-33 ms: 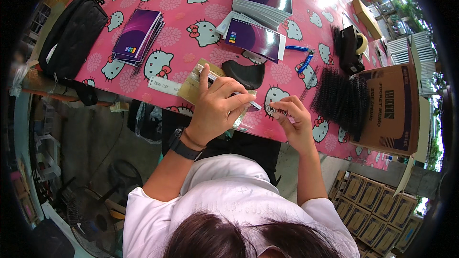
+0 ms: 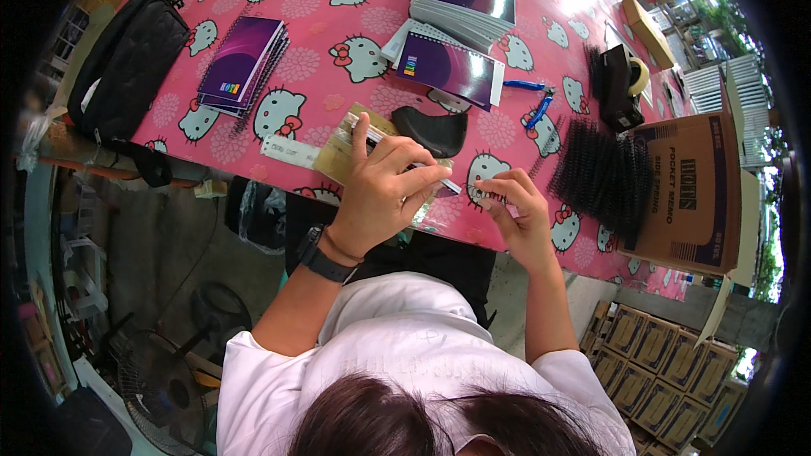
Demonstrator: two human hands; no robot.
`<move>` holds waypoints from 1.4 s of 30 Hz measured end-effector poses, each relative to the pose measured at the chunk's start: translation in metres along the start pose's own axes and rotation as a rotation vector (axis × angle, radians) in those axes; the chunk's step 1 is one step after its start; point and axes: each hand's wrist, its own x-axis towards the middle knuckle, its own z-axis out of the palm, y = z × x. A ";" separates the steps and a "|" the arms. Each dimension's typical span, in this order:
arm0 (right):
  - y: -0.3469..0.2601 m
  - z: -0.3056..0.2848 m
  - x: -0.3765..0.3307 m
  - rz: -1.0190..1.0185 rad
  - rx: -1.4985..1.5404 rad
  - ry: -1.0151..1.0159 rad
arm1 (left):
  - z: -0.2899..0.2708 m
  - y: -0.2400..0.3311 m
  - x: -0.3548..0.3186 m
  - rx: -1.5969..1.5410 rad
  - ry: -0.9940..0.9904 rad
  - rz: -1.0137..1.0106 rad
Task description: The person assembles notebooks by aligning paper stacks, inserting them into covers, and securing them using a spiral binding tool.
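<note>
The left hand has its fingers curled close together over the top of a small tan-backed notebook, the index finger stretched up along its upper edge and the other fingers folded down across its face, so the notebook is pinned under the hand at the near edge of the table. The right hand sits just beside it, fingers bent inward and nearly closed, fingertips pinched at the notebook's right end; whether they grip a thin dark binding piece there is too small to tell. The notebook lies tilted on a pink cartoon-cat tablecloth, with a pale flat strip just to its left. Just beyond the hands lies a black curved piece. Farther up is a purple spiral notebook and a stack of similar ones; another small purple stack lies to the left, near a black bag. To the right are blue pliers, a heap of black binding combs, a black tape dispenser and an open cardboard box.
</note>
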 end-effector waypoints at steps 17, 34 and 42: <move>-0.009 0.003 -0.002 0.279 0.372 -0.135 | -0.007 0.011 0.002 -0.001 -0.065 0.002; 0.055 -0.002 0.049 0.326 -0.164 -0.078 | 0.002 -0.001 0.003 0.067 -0.171 0.076; 0.047 0.021 0.024 0.058 -0.486 -0.021 | 0.000 0.001 0.006 0.028 -0.161 0.065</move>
